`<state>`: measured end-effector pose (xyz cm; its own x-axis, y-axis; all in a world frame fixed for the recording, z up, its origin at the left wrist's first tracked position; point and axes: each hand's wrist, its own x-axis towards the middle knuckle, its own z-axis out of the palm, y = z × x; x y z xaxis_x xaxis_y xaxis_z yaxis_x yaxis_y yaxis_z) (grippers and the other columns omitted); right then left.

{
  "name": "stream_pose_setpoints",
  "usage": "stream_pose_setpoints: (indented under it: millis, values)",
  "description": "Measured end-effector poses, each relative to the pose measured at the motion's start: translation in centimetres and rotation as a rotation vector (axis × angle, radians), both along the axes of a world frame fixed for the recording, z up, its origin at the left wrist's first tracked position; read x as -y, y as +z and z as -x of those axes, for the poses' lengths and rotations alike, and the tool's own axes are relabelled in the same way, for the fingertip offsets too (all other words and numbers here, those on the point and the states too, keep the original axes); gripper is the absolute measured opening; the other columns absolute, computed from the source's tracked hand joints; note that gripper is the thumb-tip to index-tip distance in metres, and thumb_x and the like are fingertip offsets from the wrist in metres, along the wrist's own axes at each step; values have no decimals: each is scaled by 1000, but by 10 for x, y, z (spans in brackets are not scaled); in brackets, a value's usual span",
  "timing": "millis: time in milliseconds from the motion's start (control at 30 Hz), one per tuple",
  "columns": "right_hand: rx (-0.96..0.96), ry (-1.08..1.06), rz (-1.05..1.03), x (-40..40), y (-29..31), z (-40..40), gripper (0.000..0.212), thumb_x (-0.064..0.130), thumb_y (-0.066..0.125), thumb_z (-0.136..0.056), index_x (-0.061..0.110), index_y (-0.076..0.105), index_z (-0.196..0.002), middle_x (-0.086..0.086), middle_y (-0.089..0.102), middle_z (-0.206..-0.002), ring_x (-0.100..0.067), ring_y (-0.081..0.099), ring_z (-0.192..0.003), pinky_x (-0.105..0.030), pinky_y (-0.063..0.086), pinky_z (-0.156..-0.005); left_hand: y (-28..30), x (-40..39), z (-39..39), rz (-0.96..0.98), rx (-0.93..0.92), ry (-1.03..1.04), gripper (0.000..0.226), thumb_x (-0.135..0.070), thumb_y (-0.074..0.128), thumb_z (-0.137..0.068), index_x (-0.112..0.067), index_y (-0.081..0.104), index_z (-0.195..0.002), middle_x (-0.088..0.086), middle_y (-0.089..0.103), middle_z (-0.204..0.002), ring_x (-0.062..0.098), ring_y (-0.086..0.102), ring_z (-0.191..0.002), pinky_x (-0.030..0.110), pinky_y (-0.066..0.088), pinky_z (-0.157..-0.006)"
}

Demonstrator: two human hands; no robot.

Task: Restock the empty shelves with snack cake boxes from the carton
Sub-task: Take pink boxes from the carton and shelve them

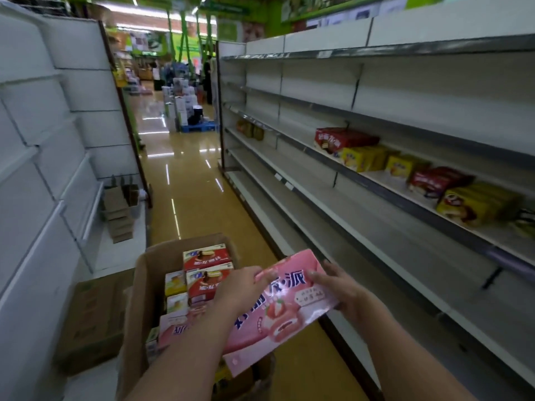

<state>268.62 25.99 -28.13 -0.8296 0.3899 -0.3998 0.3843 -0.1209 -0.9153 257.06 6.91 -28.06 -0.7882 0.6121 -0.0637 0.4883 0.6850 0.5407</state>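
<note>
While both hands hold one pink box, this is what shows, biggest thing first.

Shelves (376, 180): long white racks run down the right side. Most boards are bare.
Floor (185, 180): shiny yellow, with lights shining on it.
Carton (142, 287): brown, open on top, low in the middle, just left of the hands.
Flat cartons (92, 314): brown, lying on the low white ledge to the left of the carton.
Shelf boxes (405, 163): red and yellow ones sit in a row on a middle board at the right.
Pink box (278, 311): flat and tilted, held up in the air over the carton's right edge, near the low shelves.
Left hand (240, 285): fingers curl over the pink box's top left edge.
Right hand (341, 287): fingers curl around the box's right edge.
Red boxes (208, 264): two stand inside the carton, at the far end.
Yellow boxes (175, 290): small, inside the carton beside the red ones.
Other pink box (173, 328): lies inside the carton, under the left arm.
</note>
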Motion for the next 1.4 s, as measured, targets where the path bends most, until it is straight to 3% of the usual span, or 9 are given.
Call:
stream_pose_setpoints:
  millis: [200, 333, 467, 633, 733, 867, 1033, 1100, 1400]
  values:
    - [-121, -181, 75, -22, -7, -80, 65, 30, 78, -68, 4, 52, -121, -22, 69, -104, -36, 67, -88, -52, 54, -86, 4, -50, -53, -51, -24, -91, 53, -72, 35, -86, -32, 54, -114, -9, 64, -101, 9, 62, -86, 38, 54, -80]
    - [-197, -401, 158, -43, -14, -147, 61, 27, 75, -72, 4, 49, -122, -24, 68, -106, -38, 67, -88, -48, 57, -78, -2, -77, -88, -149, -162, 119, 73, -69, 40, -85, -28, 30, -145, -4, 48, -139, 18, 46, -127, 42, 41, -104]
    - [-283, -618, 282, -68, -17, -223, 64, 27, 75, -68, 4, 51, -123, -28, 66, -109, -42, 65, -94, -49, 57, -71, -2, -112, -133, -369, 361, 167, 81, -62, 44, -88, -17, 16, -150, 12, 39, -148, 31, 42, -132, 46, 36, -106]
    - [-323, -863, 255, -79, -4, -304, 59, 30, 70, -69, 3, 54, -119, -26, 66, -109, -38, 66, -88, -46, 58, -68, 5, -164, -201, -350, 702, -172, 59, -59, 60, -80, -14, 58, -119, 2, 68, -101, 19, 65, -88, 33, 54, -74]
    - [-333, -993, 214, -81, 5, -349, 59, 32, 71, -67, 1, 57, -115, -22, 69, -102, -34, 67, -84, -41, 54, -68, 6, -190, -234, -330, 719, -298, 43, -44, 70, -81, -18, 60, -113, 1, 67, -105, 20, 64, -94, 33, 54, -75]
    - [-318, -1176, 69, -80, 13, -403, 91, 46, 84, -49, 7, 53, -125, -16, 71, -105, -32, 69, -91, -39, 55, -79, 8, -222, -276, -380, 742, -461, 42, -24, 77, -79, -15, 59, -115, 5, 69, -109, 20, 66, -97, 39, 55, -88]
    - [-250, -1276, -137, -50, 43, -454, 31, 25, 63, -88, 7, 55, -113, -7, 67, -91, -18, 63, -77, -23, 43, -59, 12, -260, -323, -381, 639, -651, 41, -31, 80, -72, -21, 62, -107, 4, 67, -105, 21, 65, -98, 38, 53, -89]
    - [-226, -1300, -186, -46, 48, -471, 29, 23, 59, -91, 5, 57, -115, -8, 68, -92, -16, 63, -77, -19, 44, -56, 7, -277, -339, -325, 523, -692, 52, -49, 78, -62, -25, 64, -106, 4, 62, -105, 22, 61, -99, 41, 50, -94]
    - [-121, -1454, -241, -45, 54, -532, 39, 12, 69, -84, 6, 53, -118, -11, 65, -109, -17, 61, -89, -24, 43, -67, 26, -311, -427, -299, 469, -821, 44, -37, 74, -78, -21, 58, -116, 2, 65, -111, 23, 63, -97, 40, 52, -87]
